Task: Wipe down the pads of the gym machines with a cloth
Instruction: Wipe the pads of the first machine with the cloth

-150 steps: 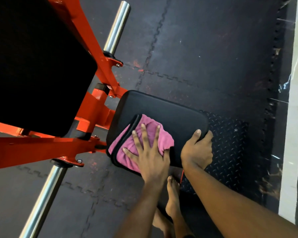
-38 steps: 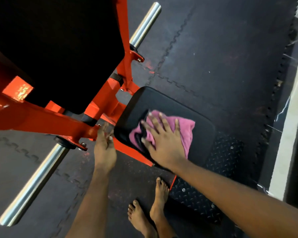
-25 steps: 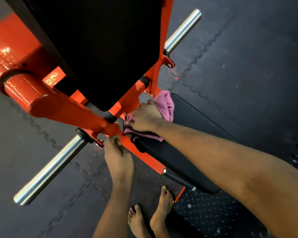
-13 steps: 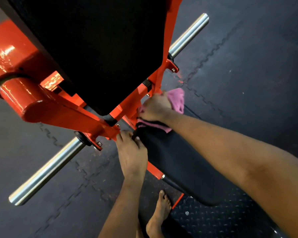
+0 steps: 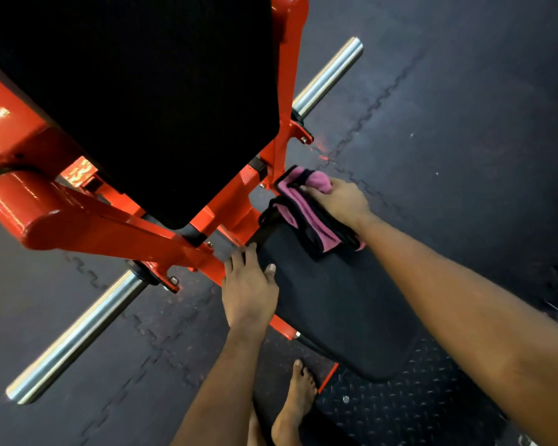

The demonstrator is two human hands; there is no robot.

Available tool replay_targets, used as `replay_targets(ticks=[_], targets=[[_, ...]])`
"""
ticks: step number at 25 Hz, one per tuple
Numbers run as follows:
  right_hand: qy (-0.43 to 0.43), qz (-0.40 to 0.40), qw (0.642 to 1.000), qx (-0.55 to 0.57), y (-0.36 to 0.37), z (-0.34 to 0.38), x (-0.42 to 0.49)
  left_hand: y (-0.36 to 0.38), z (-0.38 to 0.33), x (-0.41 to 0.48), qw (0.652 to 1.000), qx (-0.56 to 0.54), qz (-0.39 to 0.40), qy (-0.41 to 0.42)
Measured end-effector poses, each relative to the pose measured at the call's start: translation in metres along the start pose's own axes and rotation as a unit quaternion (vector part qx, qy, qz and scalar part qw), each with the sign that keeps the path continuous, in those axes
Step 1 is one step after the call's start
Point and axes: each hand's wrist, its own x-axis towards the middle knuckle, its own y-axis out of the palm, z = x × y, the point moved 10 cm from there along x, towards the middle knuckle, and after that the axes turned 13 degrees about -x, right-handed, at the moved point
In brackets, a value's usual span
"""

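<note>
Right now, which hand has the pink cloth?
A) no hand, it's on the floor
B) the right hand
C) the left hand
B: the right hand grips the pink cloth at the far end of the seat pad; the left hand only rests on the pad's edge.

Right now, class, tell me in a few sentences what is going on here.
A person is wiping a gym machine's black seat pad. The right hand grips a pink cloth at the pad's far end, beside the orange frame. The left hand rests on the pad's left edge. The large back pad above is untouched.
</note>
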Motion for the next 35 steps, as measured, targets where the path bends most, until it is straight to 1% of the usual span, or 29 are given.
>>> replay_targets(ticks=[2,4,6,8,10,11,13,14,17,22,25,28,30,32,33,35], targets=[[0.041,0.023,0.999,0.017,-0.001,-0.043,-0.016,0.000,0.000,0.001,1.000,0.012,0.013,0.004],[0.084,0.068,0.994,0.014,-0.003,-0.083,-0.036,0.001,-0.004,0.000,0.999,0.044,0.024,0.010],[0.109,0.098,0.989,-0.006,-0.005,-0.088,-0.052,0.003,-0.007,0.001,0.996,0.082,0.028,0.017],[0.087,0.094,0.992,-0.020,-0.005,-0.047,-0.049,0.005,-0.007,-0.001,0.994,0.099,0.032,0.018],[0.011,0.069,0.995,-0.077,0.004,0.017,-0.039,0.006,-0.009,-0.003,0.993,0.112,0.028,0.017],[-0.013,0.046,0.993,-0.104,0.004,0.041,-0.030,0.007,-0.011,-0.003,0.992,0.121,0.028,0.017],[-0.033,0.019,0.992,-0.117,0.002,0.063,-0.010,0.011,-0.011,-0.005,0.988,0.153,0.024,0.019],[-0.033,0.030,0.993,-0.111,0.000,0.063,-0.002,0.011,-0.011,-0.006,0.985,0.168,0.019,0.020],[-0.019,0.091,0.994,-0.049,0.001,0.034,0.004,0.015,-0.013,-0.006,0.984,0.177,0.026,0.024],[0.046,0.091,0.992,0.070,0.007,-0.051,-0.023,0.015,-0.011,-0.006,0.986,0.164,0.040,0.014],[0.079,0.099,0.987,0.097,0.007,-0.097,-0.056,0.014,-0.013,-0.007,0.986,0.161,0.040,0.013],[0.102,0.112,0.985,0.081,0.003,-0.124,-0.085,0.014,-0.015,-0.008,0.981,0.187,0.049,0.028],[0.115,0.091,0.989,0.034,-0.004,-0.118,-0.090,0.015,-0.016,-0.009,0.976,0.208,0.050,0.031],[0.095,0.035,0.994,-0.038,-0.017,-0.085,-0.071,0.018,-0.013,-0.007,0.974,0.217,0.054,0.031],[0.069,0.023,0.996,-0.050,-0.018,-0.062,-0.055,0.020,-0.012,-0.007,0.973,0.219,0.056,0.034],[0.024,0.054,0.998,-0.006,-0.010,-0.025,-0.025,0.023,-0.008,-0.006,0.972,0.223,0.052,0.041]])
